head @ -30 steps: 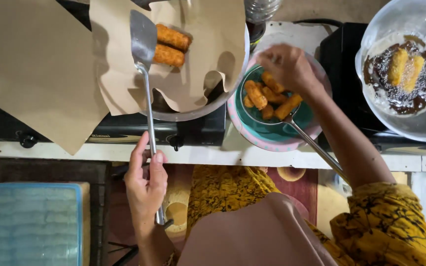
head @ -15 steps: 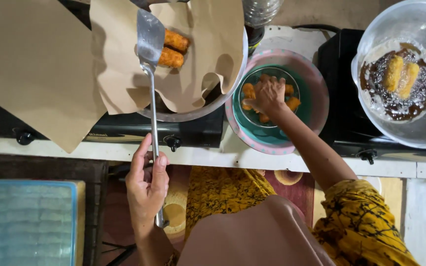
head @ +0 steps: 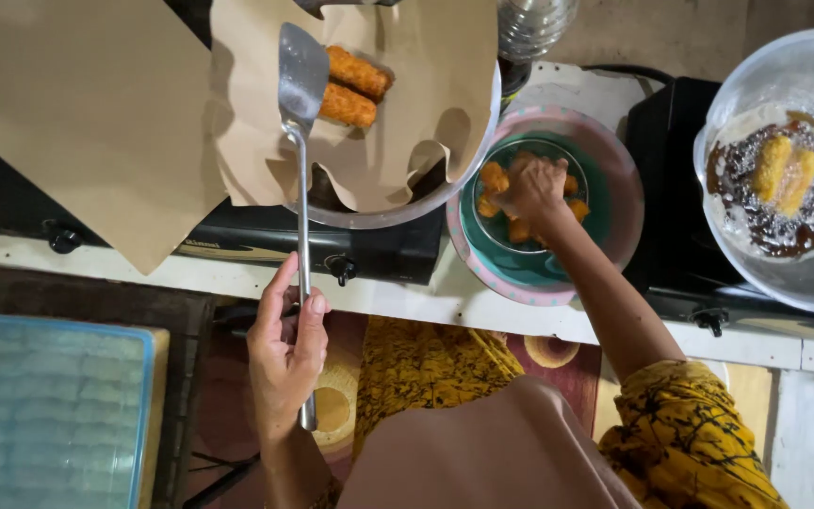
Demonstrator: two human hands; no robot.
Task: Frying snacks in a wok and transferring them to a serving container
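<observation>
My left hand grips the long handle of a metal spatula, whose blade hovers beside two fried rolls lying on brown paper in a bowl. My right hand reaches down into a teal and pink bowl and closes on orange fried pieces lying in a strainer there. At the right, two battered rolls fry in bubbling dark oil inside a metal wok.
A loose sheet of brown paper covers the left burner of a black stove. A blue plastic lid lies low at the left. A white counter edge runs along the front.
My right hand has moved from the bowl's rim down into the strainer onto the fried pieces. The spatula has shifted slightly right; the view has drifted.
</observation>
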